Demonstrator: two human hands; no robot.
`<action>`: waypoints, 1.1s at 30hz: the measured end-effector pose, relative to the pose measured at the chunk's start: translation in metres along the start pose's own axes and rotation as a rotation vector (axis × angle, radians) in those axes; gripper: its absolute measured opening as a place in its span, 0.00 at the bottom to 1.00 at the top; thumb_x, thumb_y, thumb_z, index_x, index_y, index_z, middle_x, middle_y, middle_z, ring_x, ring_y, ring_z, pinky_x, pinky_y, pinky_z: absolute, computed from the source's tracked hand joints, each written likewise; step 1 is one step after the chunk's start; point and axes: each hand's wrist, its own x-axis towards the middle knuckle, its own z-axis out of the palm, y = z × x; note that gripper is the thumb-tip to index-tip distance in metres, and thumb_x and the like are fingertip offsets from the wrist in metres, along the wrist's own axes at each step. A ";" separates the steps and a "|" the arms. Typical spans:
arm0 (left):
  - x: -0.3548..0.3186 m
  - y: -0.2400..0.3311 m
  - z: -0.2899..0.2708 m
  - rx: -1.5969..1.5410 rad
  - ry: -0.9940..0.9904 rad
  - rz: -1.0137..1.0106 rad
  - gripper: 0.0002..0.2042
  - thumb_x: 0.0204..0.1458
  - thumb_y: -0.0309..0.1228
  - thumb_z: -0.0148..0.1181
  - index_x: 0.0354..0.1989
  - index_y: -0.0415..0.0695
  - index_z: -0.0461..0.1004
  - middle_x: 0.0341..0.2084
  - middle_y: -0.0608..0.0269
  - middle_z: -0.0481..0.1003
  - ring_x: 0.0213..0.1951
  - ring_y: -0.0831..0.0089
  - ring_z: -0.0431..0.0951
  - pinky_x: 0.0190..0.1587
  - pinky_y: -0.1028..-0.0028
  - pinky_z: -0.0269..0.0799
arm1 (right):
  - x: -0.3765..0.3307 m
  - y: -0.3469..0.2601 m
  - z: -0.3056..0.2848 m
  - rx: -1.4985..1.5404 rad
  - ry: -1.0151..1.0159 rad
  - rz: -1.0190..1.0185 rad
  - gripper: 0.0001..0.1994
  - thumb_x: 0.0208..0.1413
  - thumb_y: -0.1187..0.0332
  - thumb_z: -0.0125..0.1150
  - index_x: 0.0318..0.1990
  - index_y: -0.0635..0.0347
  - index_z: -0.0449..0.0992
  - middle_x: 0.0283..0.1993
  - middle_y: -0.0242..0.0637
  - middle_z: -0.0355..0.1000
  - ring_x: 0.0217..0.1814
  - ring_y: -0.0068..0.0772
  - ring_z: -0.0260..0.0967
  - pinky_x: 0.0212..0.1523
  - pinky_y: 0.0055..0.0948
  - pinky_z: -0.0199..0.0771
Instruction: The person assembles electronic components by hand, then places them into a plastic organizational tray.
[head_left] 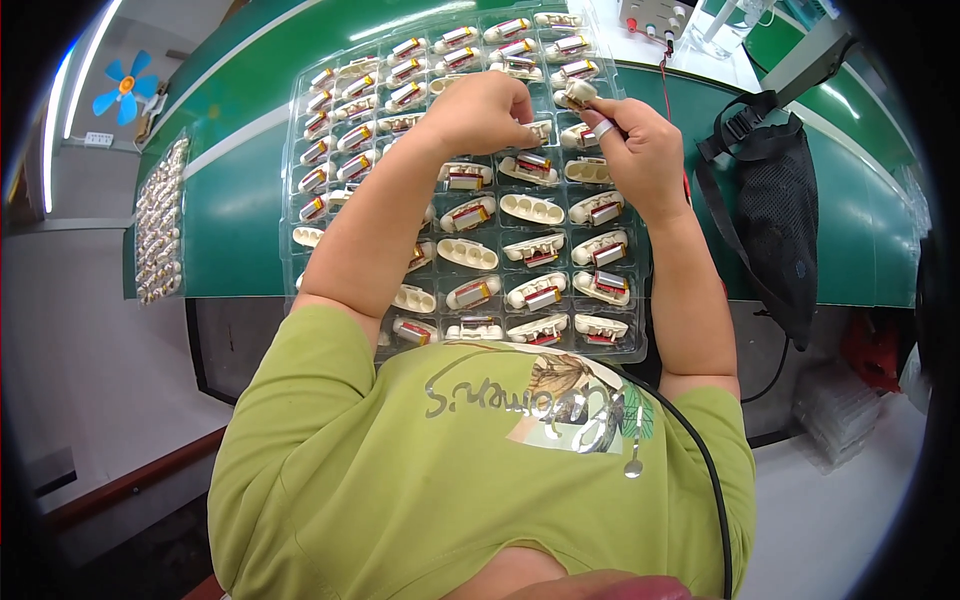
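Observation:
A clear compartment tray (640, 345) lies in front of me, holding rows of cream plastic shells, many with silver battery cells and red wires. My right hand (645, 155) pinches one cream plastic shell (575, 95), raised above the tray's far right part; a light band circles one finger. My left hand (478, 112) is over the far middle of the tray, its fingers curled and its thumb and fingertips closed at another cream shell (540, 132) in a compartment. Part of that shell is hidden by the fingers. Some nearby shells, such as an oval one with round hollows (532, 208), show no battery.
The tray rests on a green table (240, 220). A second filled tray (162, 225) lies at its left end. A black mesh bag (775, 210) hangs at the right. Behind stands a power supply (655, 18) with a red lead (665, 85). A black cable (705, 460) crosses my shirt.

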 end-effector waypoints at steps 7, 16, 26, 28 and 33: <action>0.002 -0.016 -0.001 -0.430 0.036 0.037 0.10 0.47 0.28 0.66 0.38 0.42 0.75 0.26 0.69 0.75 0.29 0.80 0.74 0.29 0.81 0.68 | 0.002 -0.006 -0.002 -0.062 0.073 -0.088 0.05 0.46 0.77 0.63 0.32 0.60 0.79 0.27 0.37 0.73 0.27 0.38 0.72 0.27 0.30 0.70; 0.006 -0.020 -0.006 -1.751 -0.137 -0.124 0.18 0.51 0.27 0.57 0.51 0.39 0.68 0.32 0.56 0.76 0.35 0.65 0.79 0.47 0.54 0.77 | 0.002 -0.006 0.000 -0.012 0.141 -0.283 0.07 0.39 0.82 0.63 0.27 0.60 0.75 0.27 0.36 0.73 0.29 0.37 0.72 0.28 0.30 0.72; -0.003 0.000 0.016 -0.477 0.325 0.279 0.21 0.45 0.26 0.64 0.51 0.46 0.71 0.35 0.68 0.74 0.21 0.83 0.70 0.23 0.83 0.65 | -0.002 -0.005 0.002 0.147 0.148 -0.176 0.09 0.41 0.84 0.64 0.29 0.60 0.75 0.29 0.34 0.72 0.28 0.27 0.71 0.26 0.24 0.70; -0.006 0.006 0.015 -0.436 0.282 0.301 0.30 0.43 0.25 0.67 0.59 0.51 0.67 0.44 0.68 0.72 0.27 0.83 0.73 0.30 0.83 0.70 | -0.003 -0.003 0.001 0.229 0.135 -0.081 0.08 0.43 0.83 0.64 0.31 0.61 0.75 0.29 0.33 0.72 0.27 0.23 0.70 0.26 0.22 0.70; 0.001 0.002 0.024 -0.574 0.218 0.455 0.29 0.44 0.26 0.70 0.58 0.49 0.68 0.39 0.66 0.74 0.35 0.80 0.74 0.36 0.80 0.71 | -0.001 -0.002 -0.001 0.510 -0.105 0.307 0.04 0.52 0.75 0.62 0.35 0.64 0.75 0.31 0.30 0.74 0.28 0.16 0.68 0.28 0.19 0.68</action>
